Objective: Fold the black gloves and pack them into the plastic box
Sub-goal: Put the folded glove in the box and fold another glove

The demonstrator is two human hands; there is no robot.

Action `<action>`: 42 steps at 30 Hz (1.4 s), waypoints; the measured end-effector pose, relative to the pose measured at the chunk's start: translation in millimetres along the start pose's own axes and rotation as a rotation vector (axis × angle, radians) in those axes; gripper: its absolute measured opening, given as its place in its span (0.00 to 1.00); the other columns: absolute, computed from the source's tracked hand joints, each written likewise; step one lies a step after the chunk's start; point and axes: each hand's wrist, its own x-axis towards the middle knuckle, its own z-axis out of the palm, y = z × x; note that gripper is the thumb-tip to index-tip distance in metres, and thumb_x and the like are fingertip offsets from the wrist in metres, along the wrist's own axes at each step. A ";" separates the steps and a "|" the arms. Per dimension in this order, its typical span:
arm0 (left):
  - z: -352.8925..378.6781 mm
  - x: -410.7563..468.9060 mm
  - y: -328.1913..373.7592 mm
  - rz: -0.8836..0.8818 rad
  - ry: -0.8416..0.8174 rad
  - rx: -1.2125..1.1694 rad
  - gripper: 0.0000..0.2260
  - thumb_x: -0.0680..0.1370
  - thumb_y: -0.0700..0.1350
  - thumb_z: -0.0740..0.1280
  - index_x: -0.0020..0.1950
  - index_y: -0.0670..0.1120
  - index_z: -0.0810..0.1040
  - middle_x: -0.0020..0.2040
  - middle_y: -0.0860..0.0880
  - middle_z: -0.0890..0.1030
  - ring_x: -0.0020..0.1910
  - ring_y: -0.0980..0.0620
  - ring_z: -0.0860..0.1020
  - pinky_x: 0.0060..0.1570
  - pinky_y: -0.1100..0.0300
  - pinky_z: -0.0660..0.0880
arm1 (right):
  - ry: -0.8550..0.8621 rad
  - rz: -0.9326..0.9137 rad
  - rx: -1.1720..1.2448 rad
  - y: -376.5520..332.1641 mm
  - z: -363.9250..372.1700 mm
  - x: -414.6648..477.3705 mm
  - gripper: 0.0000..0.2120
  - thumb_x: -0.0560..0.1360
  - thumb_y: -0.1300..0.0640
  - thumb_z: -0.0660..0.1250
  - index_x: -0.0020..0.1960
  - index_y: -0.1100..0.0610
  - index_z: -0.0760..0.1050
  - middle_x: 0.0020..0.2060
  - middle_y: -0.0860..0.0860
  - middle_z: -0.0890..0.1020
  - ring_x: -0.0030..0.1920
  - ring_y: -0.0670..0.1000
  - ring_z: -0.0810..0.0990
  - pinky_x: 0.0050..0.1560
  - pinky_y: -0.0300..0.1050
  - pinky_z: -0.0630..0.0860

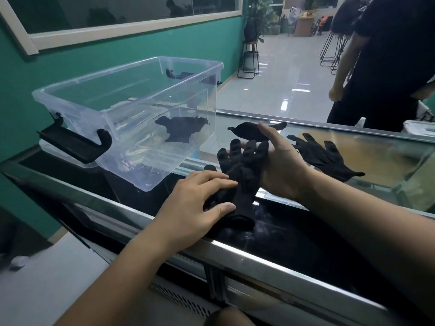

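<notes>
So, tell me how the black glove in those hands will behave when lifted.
Likely floppy: the glove drapes over the right hand and bunches under the left hand. Probably light: it looks like thin knit fabric.

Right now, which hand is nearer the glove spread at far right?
Right. The right hand sits just left of that glove; the left hand is farther left, resting on another glove.

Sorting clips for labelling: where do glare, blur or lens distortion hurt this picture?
Head view: wide-angle distortion stretches the plastic box and slants the counter edge; light glare streaks the floor; the black glove loses detail against dark glass; bottom-left corner is blurred.
</notes>
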 end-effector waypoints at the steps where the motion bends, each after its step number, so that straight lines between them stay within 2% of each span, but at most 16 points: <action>1: -0.2 0.8 -0.4 -0.033 -0.028 -0.015 0.20 0.81 0.60 0.73 0.74 0.65 0.79 0.73 0.69 0.75 0.75 0.64 0.70 0.74 0.69 0.65 | 0.026 -0.012 -0.045 -1.3 -1.1 -0.7 0.29 0.81 0.36 0.64 0.66 0.60 0.73 0.51 0.59 0.81 0.60 0.61 0.80 0.78 0.58 0.70; 2: -0.2 1.7 -0.9 -0.055 -0.052 -0.026 0.21 0.81 0.61 0.73 0.75 0.66 0.78 0.74 0.70 0.74 0.76 0.63 0.70 0.72 0.72 0.65 | 0.052 -0.023 -0.078 -2.7 -1.4 -1.7 0.30 0.82 0.35 0.63 0.66 0.61 0.73 0.50 0.58 0.81 0.57 0.60 0.82 0.73 0.57 0.75; 4: 0.1 3.4 -1.9 -0.069 -0.086 -0.030 0.23 0.81 0.62 0.71 0.77 0.67 0.76 0.77 0.71 0.72 0.79 0.62 0.69 0.76 0.66 0.66 | 0.089 -0.041 -0.112 -4.7 -2.3 -2.4 0.34 0.83 0.36 0.63 0.69 0.66 0.74 0.51 0.58 0.80 0.55 0.59 0.84 0.66 0.55 0.80; 7: -1.4 5.0 -1.6 -0.084 -0.134 -0.032 0.24 0.81 0.65 0.68 0.78 0.68 0.73 0.80 0.71 0.69 0.82 0.63 0.65 0.81 0.55 0.66 | 0.128 -0.070 -0.157 -5.9 -3.9 -2.8 0.35 0.83 0.37 0.64 0.76 0.64 0.72 0.56 0.59 0.79 0.57 0.60 0.82 0.73 0.61 0.77; 9: -1.6 6.3 -0.5 -0.077 -0.166 0.000 0.26 0.80 0.68 0.63 0.79 0.69 0.71 0.81 0.71 0.67 0.84 0.66 0.61 0.84 0.51 0.62 | 0.144 -0.082 -0.201 -6.4 -5.1 -2.8 0.30 0.83 0.40 0.65 0.74 0.62 0.73 0.50 0.56 0.84 0.49 0.56 0.87 0.63 0.56 0.82; 11: -0.7 7.5 1.1 -0.069 -0.202 0.042 0.25 0.83 0.66 0.61 0.81 0.69 0.69 0.83 0.71 0.63 0.85 0.69 0.54 0.85 0.52 0.55 | 0.162 -0.105 -0.261 -6.9 -6.2 -2.2 0.24 0.84 0.43 0.66 0.71 0.59 0.75 0.50 0.55 0.85 0.49 0.54 0.89 0.57 0.52 0.82; 13: -0.2 8.5 3.8 -0.069 -0.233 0.084 0.24 0.85 0.64 0.59 0.82 0.70 0.66 0.85 0.71 0.60 0.85 0.70 0.50 0.84 0.56 0.51 | 0.166 -0.152 -0.370 -7.0 -10.1 -0.1 0.23 0.83 0.44 0.69 0.70 0.58 0.78 0.59 0.58 0.85 0.58 0.58 0.87 0.65 0.57 0.81; 14: 0.1 8.9 4.6 -0.070 -0.242 0.103 0.25 0.84 0.64 0.57 0.82 0.70 0.64 0.85 0.71 0.58 0.85 0.70 0.49 0.83 0.58 0.49 | 0.173 -0.189 -0.445 -7.2 -13.8 1.2 0.26 0.81 0.43 0.70 0.72 0.59 0.77 0.64 0.58 0.85 0.65 0.58 0.85 0.72 0.60 0.77; 16: 0.7 9.3 6.2 -0.069 -0.250 0.125 0.26 0.83 0.65 0.55 0.83 0.71 0.63 0.85 0.71 0.57 0.85 0.70 0.48 0.83 0.58 0.49 | 0.190 -0.279 -0.639 -7.9 -16.8 -0.4 0.33 0.79 0.41 0.72 0.79 0.56 0.72 0.74 0.53 0.80 0.75 0.53 0.78 0.81 0.57 0.69; 18: 1.3 9.2 6.9 -0.075 -0.255 0.138 0.27 0.82 0.65 0.53 0.83 0.71 0.62 0.86 0.71 0.56 0.86 0.69 0.48 0.85 0.56 0.49 | 0.216 -0.338 -0.854 -8.4 -15.1 -7.1 0.34 0.83 0.43 0.70 0.84 0.52 0.64 0.78 0.49 0.76 0.77 0.47 0.74 0.82 0.50 0.66; 21: 1.6 8.7 7.2 -0.080 -0.256 0.150 0.28 0.81 0.67 0.51 0.83 0.72 0.61 0.86 0.71 0.56 0.86 0.69 0.47 0.85 0.54 0.50 | 0.223 -0.380 -1.079 -10.2 -21.2 -15.3 0.33 0.84 0.44 0.67 0.86 0.49 0.60 0.81 0.48 0.73 0.78 0.47 0.73 0.81 0.51 0.68; 27: 1.0 7.9 9.0 -0.086 -0.263 0.155 0.31 0.78 0.70 0.46 0.83 0.73 0.59 0.86 0.71 0.55 0.85 0.69 0.46 0.85 0.56 0.48 | 0.304 -0.427 -1.407 -8.1 -41.7 -38.0 0.31 0.84 0.46 0.68 0.85 0.45 0.62 0.82 0.45 0.70 0.81 0.47 0.69 0.81 0.51 0.67; 30: 2.0 7.5 10.3 -0.083 -0.264 0.169 0.31 0.79 0.69 0.46 0.84 0.72 0.58 0.86 0.71 0.54 0.85 0.69 0.45 0.85 0.56 0.47 | 0.307 -0.482 -1.588 0.4 -47.4 -47.8 0.29 0.84 0.49 0.69 0.83 0.49 0.65 0.81 0.46 0.72 0.81 0.49 0.69 0.79 0.49 0.66; 36: 2.3 5.1 10.2 -0.073 -0.204 0.131 0.25 0.85 0.65 0.55 0.83 0.67 0.65 0.85 0.69 0.59 0.85 0.68 0.50 0.81 0.61 0.51 | 0.100 -0.722 -1.742 15.2 -35.8 -51.1 0.20 0.83 0.52 0.68 0.74 0.51 0.77 0.70 0.46 0.80 0.71 0.50 0.79 0.69 0.48 0.77; 39: 1.2 2.5 8.8 -0.050 -0.152 0.087 0.22 0.85 0.62 0.61 0.80 0.66 0.71 0.82 0.69 0.63 0.83 0.67 0.56 0.78 0.63 0.55 | 0.084 -0.692 -1.766 17.9 -32.8 -51.6 0.16 0.84 0.51 0.68 0.70 0.51 0.81 0.67 0.45 0.83 0.68 0.48 0.81 0.67 0.51 0.80; 42: 1.3 0.6 6.7 -0.039 -0.133 0.068 0.21 0.84 0.65 0.62 0.77 0.67 0.74 0.79 0.70 0.67 0.81 0.65 0.62 0.79 0.58 0.61 | 0.083 -0.666 -1.772 17.2 -33.8 -50.2 0.13 0.84 0.50 0.68 0.65 0.52 0.84 0.64 0.47 0.85 0.64 0.49 0.83 0.65 0.53 0.80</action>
